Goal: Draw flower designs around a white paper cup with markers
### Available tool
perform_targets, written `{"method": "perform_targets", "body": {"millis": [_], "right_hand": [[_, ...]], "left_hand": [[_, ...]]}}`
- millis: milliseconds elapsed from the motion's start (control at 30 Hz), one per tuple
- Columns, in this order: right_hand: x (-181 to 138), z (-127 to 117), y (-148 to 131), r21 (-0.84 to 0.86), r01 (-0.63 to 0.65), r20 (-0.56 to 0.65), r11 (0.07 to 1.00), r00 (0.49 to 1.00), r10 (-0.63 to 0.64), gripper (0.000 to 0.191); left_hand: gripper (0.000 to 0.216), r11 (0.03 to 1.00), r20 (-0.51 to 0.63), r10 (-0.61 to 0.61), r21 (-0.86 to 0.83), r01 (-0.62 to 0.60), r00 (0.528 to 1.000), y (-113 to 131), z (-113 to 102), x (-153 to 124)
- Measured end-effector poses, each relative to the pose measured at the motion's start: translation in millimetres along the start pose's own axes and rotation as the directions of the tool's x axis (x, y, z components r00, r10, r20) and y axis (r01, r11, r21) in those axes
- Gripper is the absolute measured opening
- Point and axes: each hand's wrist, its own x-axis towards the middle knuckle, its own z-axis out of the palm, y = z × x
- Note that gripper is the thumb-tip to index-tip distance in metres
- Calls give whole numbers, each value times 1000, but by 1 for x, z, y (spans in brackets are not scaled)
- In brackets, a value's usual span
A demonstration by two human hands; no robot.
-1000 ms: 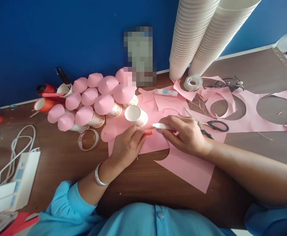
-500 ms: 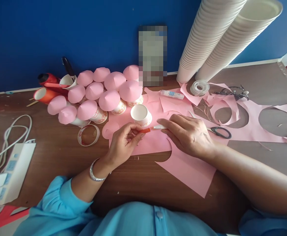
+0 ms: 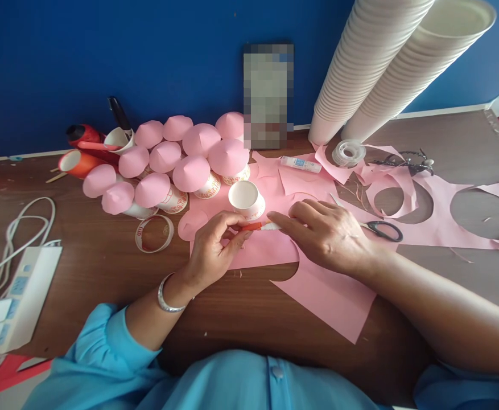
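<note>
My right hand (image 3: 324, 233) grips a small white glue tube (image 3: 271, 226), most of it hidden under the fingers. My left hand (image 3: 213, 247) pinches the tube's orange cap (image 3: 251, 226), which sits against the tube's tip. Both hands hover over a pink paper sheet (image 3: 266, 247) on the brown table. Just behind them stands an upright white paper cup (image 3: 246, 199). A small pink paper disc (image 3: 188, 225) lies left of my left hand.
Several cups topped with pink paper cones (image 3: 192, 173) cluster at the back left. Scissors (image 3: 381, 229), a tape roll (image 3: 349, 152), a second glue tube (image 3: 300, 164) and cut pink sheets (image 3: 437, 213) lie right. Two tall cup stacks (image 3: 360, 62) lean against the blue wall. A power strip (image 3: 16, 296) sits left.
My left hand has brought the orange cap onto the tip of the tube held in my right hand; a gap between them has closed. The camera view shifted slightly.
</note>
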Motion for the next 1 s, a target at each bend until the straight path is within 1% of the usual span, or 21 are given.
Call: {"method": "perform_targets", "body": {"millis": [133, 233, 333, 467, 633, 700, 767, 833, 933, 1000], "right_hand": [[-1, 1, 1, 22, -18, -5, 1000, 1000, 18, 35], [-1, 2, 3, -10, -8, 3, 1000, 1000, 8, 34], [-2, 2, 4, -45, 11, 10, 999, 1000, -10, 35], [0, 0, 3, -77, 21, 13, 997, 1000, -20, 34], [3, -6, 0, -77, 68, -5, 995, 998, -69, 32], [3, -6, -2, -56, 91, -30, 994, 995, -93, 24], [2, -4, -5, -14, 96, -46, 995, 994, -96, 17], [-1, 0, -9, 78, 75, -38, 994, 997, -73, 16], [-4, 4, -16, 300, -21, 22, 954, 1000, 15, 20], [-4, 4, -17, 391, -75, 71, 917, 996, 51, 23]], "left_hand": [[14, 999, -21, 37, -31, -37, 999, -2, 0, 3], [13, 997, -38, 65, -40, -66, 997, -1, 0, 4], [11, 995, -32, 101, 11, -101, 994, 0, -1, 3], [12, 973, -35, 212, 103, -208, 977, 1, -1, 3], [16, 955, -14, 270, 127, -266, 963, 1, -1, 5], [17, 944, 1, 307, 126, -305, 952, 2, -1, 5], [18, 929, 7, 348, 133, -346, 937, 3, -1, 5], [19, 914, 12, 384, 138, -382, 923, 4, -3, 4], [20, 892, 31, 430, 141, -430, 902, 9, -5, 5], [21, 876, 32, 456, 158, -455, 889, 11, -4, 6]]}}
